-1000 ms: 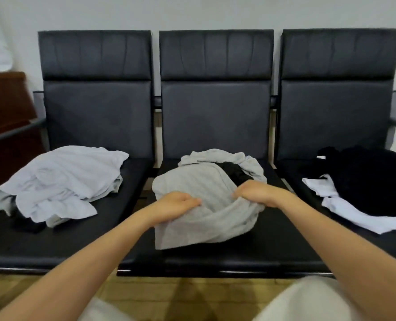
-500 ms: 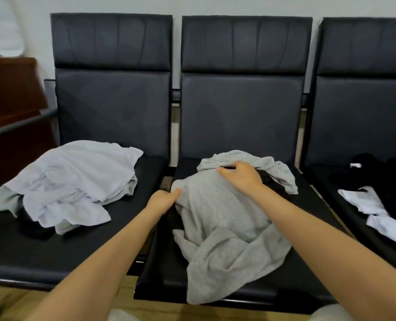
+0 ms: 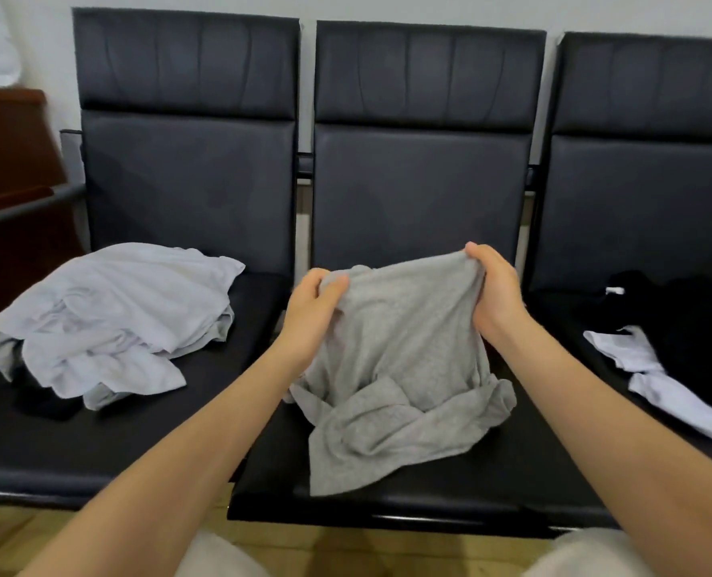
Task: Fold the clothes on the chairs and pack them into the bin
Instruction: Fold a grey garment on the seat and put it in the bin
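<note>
From my remote seat, the fingertips of both the left hand (image 3: 319,301) and the right hand (image 3: 494,291) vanish behind the bunched top edge of the crumpled grey cotton garment (image 3: 396,368) they pinch. I cannot tell what kind of garment it is. Right of the right hand, the black padded chair (image 3: 646,193) and the heap of black cloth (image 3: 691,326) over white cloth (image 3: 654,376) run off the frame's edge. Left of the left hand, a dark item (image 3: 46,403) lies mostly buried under the pale lilac pile of fabric (image 3: 112,314).
</note>
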A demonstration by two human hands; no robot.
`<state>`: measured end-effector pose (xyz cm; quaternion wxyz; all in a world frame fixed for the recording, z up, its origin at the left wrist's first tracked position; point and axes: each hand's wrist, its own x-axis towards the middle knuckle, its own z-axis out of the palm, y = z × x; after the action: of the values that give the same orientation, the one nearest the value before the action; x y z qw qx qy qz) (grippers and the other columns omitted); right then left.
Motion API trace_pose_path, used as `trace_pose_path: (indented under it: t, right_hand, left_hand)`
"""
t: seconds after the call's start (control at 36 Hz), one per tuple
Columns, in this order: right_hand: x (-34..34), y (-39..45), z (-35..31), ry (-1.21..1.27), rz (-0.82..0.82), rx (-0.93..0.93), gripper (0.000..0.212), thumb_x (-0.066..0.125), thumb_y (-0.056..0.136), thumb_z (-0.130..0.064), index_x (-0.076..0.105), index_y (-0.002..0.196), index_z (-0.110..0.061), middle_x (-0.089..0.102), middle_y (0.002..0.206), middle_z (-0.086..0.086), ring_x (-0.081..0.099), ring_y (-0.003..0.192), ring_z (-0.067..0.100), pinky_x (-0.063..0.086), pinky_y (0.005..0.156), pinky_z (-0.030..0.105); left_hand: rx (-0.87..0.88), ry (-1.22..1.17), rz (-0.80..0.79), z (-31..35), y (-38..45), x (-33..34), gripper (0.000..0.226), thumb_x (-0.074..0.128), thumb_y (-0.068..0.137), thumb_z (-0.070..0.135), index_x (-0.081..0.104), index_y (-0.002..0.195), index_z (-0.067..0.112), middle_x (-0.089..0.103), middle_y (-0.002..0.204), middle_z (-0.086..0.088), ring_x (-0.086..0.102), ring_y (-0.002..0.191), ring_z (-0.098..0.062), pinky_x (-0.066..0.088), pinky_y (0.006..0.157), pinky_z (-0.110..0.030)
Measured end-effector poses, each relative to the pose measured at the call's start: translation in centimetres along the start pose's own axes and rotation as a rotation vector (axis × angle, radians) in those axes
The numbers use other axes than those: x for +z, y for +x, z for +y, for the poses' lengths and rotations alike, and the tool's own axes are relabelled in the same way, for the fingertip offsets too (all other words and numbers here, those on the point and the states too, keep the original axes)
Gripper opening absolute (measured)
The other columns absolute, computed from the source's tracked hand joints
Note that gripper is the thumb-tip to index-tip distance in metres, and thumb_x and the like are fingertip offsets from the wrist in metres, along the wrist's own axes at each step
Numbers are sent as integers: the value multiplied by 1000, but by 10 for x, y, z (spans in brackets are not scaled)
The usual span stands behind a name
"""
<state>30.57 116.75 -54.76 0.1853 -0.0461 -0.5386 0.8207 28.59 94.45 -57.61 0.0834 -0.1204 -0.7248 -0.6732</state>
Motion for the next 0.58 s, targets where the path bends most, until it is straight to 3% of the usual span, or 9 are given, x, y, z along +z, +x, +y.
trace_pose_path:
  t: [0.08, 0.14, 0.22, 0.28, 0.33, 0.42, 0.5, 0.58]
  right_hand:
    - [-30, -17, 3, -204, 47, -97, 41, 63, 81, -17, 38, 50, -23, 38, 57, -6, 37, 59, 9, 33, 62, 28]
    - [-52, -28, 10, -532, -66, -155, 46, 61, 89, -8, 38, 51, -20, 35, 53, -7, 35, 56, 6, 29, 56, 24]
    - [-85, -40, 27, -1032, -395, 31, 46, 64, 90, -9, 37, 53, -15, 31, 54, -4, 30, 52, 3, 26, 52, 21]
    - [-98, -46, 37, -1209, -526, 209, 49, 65, 90, -13, 36, 51, -16, 29, 51, -4, 28, 48, 3, 27, 50, 20]
    - [-100, -48, 42, -1281, -560, 271, 50, 65, 91, -18, 34, 51, -17, 25, 45, -10, 25, 41, 3, 26, 46, 17]
    - [-91, -46, 44, -1357, -475, 125, 30, 67, 87, -21, 54, 62, -11, 42, 45, -12, 38, 43, 0, 34, 50, 17]
    - [-77, -43, 48, -1270, -374, -66, 23, 66, 88, -24, 58, 68, -14, 58, 59, -5, 47, 54, 5, 40, 59, 26]
    - [-52, -39, 53, -1178, -282, -235, 17, 65, 89, -32, 63, 78, -19, 65, 76, -4, 57, 67, 10, 47, 66, 27]
  left_hand:
    - [84, 205, -214, -16, -17, 11, 22, 62, 92, 27, 52, 82, 11, 49, 75, 3, 44, 67, -8, 38, 63, -23]
    - [137, 419, -385, -32, -26, 13, 26, 67, 89, 30, 53, 81, 9, 50, 74, 1, 44, 68, -8, 39, 66, -28]
    - [103, 557, -546, -48, -43, 11, 28, 67, 87, 36, 59, 74, 13, 55, 67, 9, 46, 63, -1, 42, 66, -22]
    - [56, 552, -560, -52, -51, 9, 30, 65, 90, 36, 59, 68, 15, 55, 61, 14, 48, 59, 2, 41, 62, -14]
    - [23, 516, -556, -54, -53, 7, 33, 61, 93, 31, 55, 64, 19, 51, 54, 18, 46, 55, 2, 38, 59, -12]
    - [-72, 410, -483, -51, -49, 4, 30, 57, 96, 25, 63, 69, 13, 61, 59, 12, 53, 56, 0, 44, 58, -17]
    - [-66, 386, -276, -52, -39, -3, 26, 55, 95, 18, 63, 70, 20, 67, 71, 0, 62, 63, -11, 49, 59, -24]
    - [-5, 476, -55, -58, -22, -17, 15, 56, 93, 19, 60, 80, 23, 63, 80, 6, 57, 77, -8, 41, 68, -20]
